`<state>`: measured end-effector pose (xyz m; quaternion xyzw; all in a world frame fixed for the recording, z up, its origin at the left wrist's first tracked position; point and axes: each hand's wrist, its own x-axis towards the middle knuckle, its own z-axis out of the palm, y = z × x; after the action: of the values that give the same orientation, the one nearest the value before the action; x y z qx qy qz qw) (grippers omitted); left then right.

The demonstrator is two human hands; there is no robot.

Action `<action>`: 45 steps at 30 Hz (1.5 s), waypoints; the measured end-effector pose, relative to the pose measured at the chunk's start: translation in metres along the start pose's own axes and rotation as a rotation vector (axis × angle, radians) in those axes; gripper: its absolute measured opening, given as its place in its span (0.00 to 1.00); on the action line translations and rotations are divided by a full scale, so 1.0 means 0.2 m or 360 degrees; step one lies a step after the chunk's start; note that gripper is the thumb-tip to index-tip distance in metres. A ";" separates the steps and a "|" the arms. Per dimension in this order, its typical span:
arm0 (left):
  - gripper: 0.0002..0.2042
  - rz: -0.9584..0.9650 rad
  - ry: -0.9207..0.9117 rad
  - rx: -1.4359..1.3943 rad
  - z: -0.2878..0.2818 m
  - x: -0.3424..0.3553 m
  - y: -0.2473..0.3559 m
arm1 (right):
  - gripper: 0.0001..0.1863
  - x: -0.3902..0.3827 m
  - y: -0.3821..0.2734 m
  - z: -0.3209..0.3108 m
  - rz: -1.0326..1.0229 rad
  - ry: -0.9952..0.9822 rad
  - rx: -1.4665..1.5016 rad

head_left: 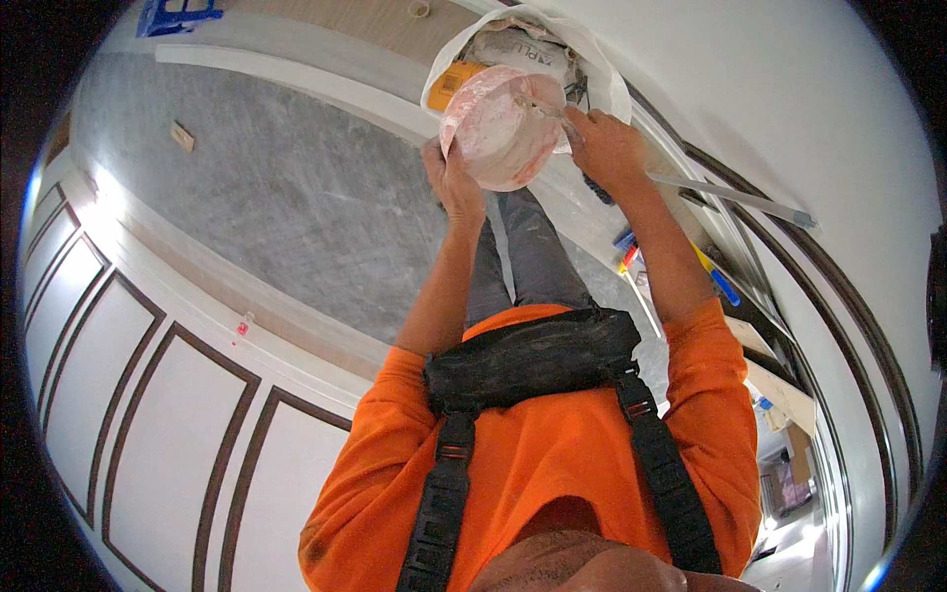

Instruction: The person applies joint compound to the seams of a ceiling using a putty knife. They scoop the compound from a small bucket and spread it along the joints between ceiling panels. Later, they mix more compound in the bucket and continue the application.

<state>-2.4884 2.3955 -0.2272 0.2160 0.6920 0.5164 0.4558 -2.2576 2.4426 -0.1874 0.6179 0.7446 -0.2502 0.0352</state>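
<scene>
My left hand (459, 185) is closed on the side of a round plastic tub (503, 133), tilted so that its inside shows. Pinkish-white plaster coats its walls and bottom. At the tub's right rim my right hand (610, 153) is closed round a small grey tool that looks like a putty knife (572, 132); its far end is hard to make out against the plaster. Just behind the tub stands an open white sack (607, 74), with a crumpled grey-white bag (523, 51) and a yellow packet (454, 81) in it.
A long pale bar (740, 197) sticks out beyond my right wrist toward the wall. A blue-and-yellow handled tool (718, 276) lies on the right. The grey floor (286, 178) holds a small wooden piece (182, 136). White panels with dark trim (187, 424) line the left.
</scene>
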 end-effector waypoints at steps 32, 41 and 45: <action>0.12 0.0077 -0.0080 -0.0162 -0.01 0.01 -0.11 | 0.19 -0.09 -0.14 0.13 0.0077 -0.0341 0.0059; 0.12 0.0056 -0.0040 -0.0142 -0.01 0.02 -0.03 | 0.19 -0.21 -0.15 0.08 -0.0141 -0.0093 0.0471; 0.12 0.0139 -0.0074 -0.0042 -0.04 0.02 -0.03 | 0.18 -0.09 -0.03 0.03 0.0274 -0.0086 0.0179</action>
<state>-2.4964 2.3924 -0.2333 0.2518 0.6643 0.5398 0.4516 -2.2597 2.4223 -0.1848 0.6735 0.6723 -0.3044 0.0419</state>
